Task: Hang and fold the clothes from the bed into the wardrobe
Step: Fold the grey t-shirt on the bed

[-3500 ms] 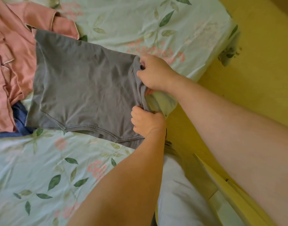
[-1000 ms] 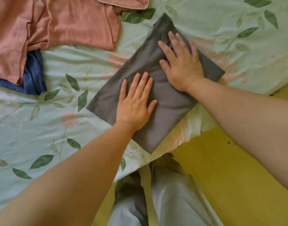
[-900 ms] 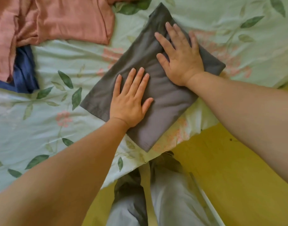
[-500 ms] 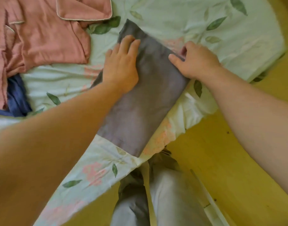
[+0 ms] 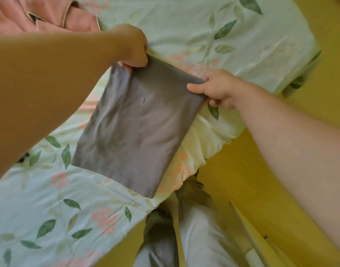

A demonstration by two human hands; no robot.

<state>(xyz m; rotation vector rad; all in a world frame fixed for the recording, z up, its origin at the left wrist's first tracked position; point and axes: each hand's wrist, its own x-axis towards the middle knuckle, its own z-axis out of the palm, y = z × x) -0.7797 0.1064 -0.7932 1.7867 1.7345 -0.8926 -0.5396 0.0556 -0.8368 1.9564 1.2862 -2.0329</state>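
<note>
Bed with pale green leaf-print sheet (image 5: 203,20) | folded grey cotton garment (image 5: 134,128) lifted above bed's corner | left hand (image 5: 135,49), right hand (image 5: 217,89) each pinch a top corner | step: folding | next, likely: fold in half, carry to wardrobe.

Both arms are bare all the way to the frame edge: left forearm (image 5: 50,83) fills the upper left, right forearm (image 5: 290,151) runs off the lower right. The left hand (image 5: 133,48) and right hand (image 5: 217,88) are bare too. At bottom centre there are pale grey trousers (image 5: 200,237), with darker olive-grey folds at their top and left side. Could be shadow, can't tell.
</note>
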